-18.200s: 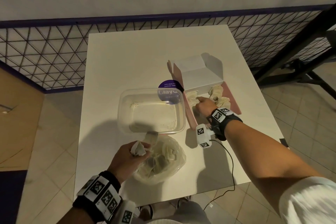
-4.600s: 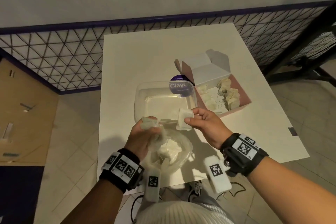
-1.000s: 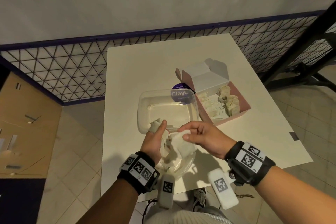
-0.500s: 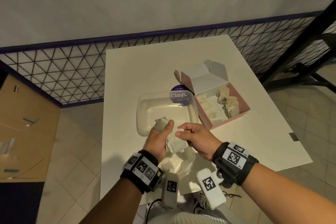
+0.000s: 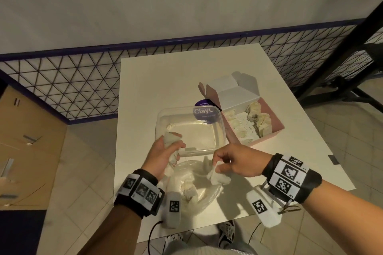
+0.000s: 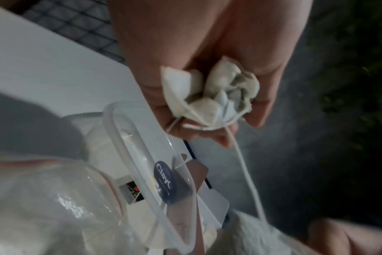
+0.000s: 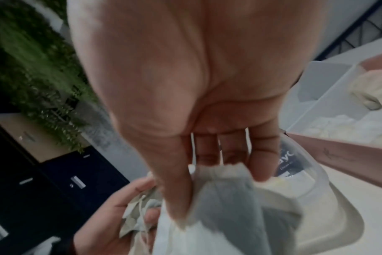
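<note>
My left hand [image 5: 168, 154] grips a crumpled bunch of small white pouches [image 5: 171, 142] with strings, held over the near rim of a clear plastic container [image 5: 223, 130]. In the left wrist view the bunch [image 6: 212, 93] sits in the curled fingers, and a string [image 6: 246, 172] trails down from it. To the right, my right hand [image 5: 222, 164] pinches one white pouch [image 5: 217, 178] above a clear plastic bag [image 5: 194, 191] that holds more white pieces. In the right wrist view thumb and fingers pinch that pouch [image 7: 229, 191].
An open pink box [image 5: 276, 129] with more white pouches stands right of the container on the white table [image 5: 165, 80]. A purple round label [image 5: 204, 113] shows behind the container. A mesh fence [image 5: 62, 80] runs behind the table, with a black stand at the far right.
The two hands were close together half a second ago. My right hand has drawn away to the right and down with one pouch, over the plastic bag. The left hand keeps its bunch.
</note>
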Demonstrator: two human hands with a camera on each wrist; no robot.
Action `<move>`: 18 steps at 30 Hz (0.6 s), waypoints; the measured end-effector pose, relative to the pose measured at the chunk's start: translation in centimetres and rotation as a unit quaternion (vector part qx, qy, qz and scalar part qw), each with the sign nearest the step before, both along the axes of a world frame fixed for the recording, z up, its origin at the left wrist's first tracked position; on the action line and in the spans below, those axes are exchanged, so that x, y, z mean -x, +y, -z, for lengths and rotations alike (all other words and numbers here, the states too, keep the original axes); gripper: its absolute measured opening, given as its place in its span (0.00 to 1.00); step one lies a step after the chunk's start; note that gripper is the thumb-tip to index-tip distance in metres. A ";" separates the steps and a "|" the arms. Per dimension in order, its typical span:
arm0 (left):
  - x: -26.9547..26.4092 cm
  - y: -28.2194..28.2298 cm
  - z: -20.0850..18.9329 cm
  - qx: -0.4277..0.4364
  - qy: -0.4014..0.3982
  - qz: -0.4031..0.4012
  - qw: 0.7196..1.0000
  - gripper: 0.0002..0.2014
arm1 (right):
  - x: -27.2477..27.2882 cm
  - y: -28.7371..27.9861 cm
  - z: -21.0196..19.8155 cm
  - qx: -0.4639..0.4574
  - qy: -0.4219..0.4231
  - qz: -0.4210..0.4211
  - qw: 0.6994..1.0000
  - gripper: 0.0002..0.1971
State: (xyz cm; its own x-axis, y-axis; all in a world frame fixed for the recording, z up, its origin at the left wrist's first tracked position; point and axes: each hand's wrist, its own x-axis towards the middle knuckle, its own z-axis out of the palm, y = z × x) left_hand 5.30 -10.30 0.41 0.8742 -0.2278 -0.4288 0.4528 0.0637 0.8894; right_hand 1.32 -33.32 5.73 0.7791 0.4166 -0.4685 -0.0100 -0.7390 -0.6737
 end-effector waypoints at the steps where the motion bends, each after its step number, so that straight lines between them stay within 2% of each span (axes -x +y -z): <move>1: 0.4 -0.5 -0.3 -0.044 -0.033 0.063 0.997 0.09 | 0.0 0.1 0.2 0.020 0.009 -0.024 0.999 0.04; 4: 1.5 -2.4 -0.7 -0.074 -0.084 0.247 0.963 0.15 | -0.2 0.4 0.8 0.043 0.021 -0.055 0.997 0.04; 7: 2.0 -3.4 -0.5 -0.126 -0.102 0.333 0.929 0.14 | -0.6 0.3 1.0 0.033 0.008 -0.033 0.999 0.05; 10: 2.1 -3.5 -0.3 -0.169 -0.118 0.352 0.913 0.10 | -0.7 -0.1 0.7 0.032 -0.020 -0.006 0.999 0.02; 12: 2.2 -3.4 -0.1 -0.164 -0.118 0.354 0.913 0.04 | -0.7 -0.4 0.6 0.021 -0.028 -0.001 0.999 0.06; 15: 2.4 -3.5 0.1 -0.145 -0.116 0.316 0.930 0.04 | -0.5 -0.7 0.8 0.006 -0.038 0.025 0.999 0.04; 18: 2.3 -3.2 0.5 -0.159 -0.114 0.219 0.956 0.02 | -0.4 -1.5 0.4 0.033 -0.076 0.081 0.993 0.08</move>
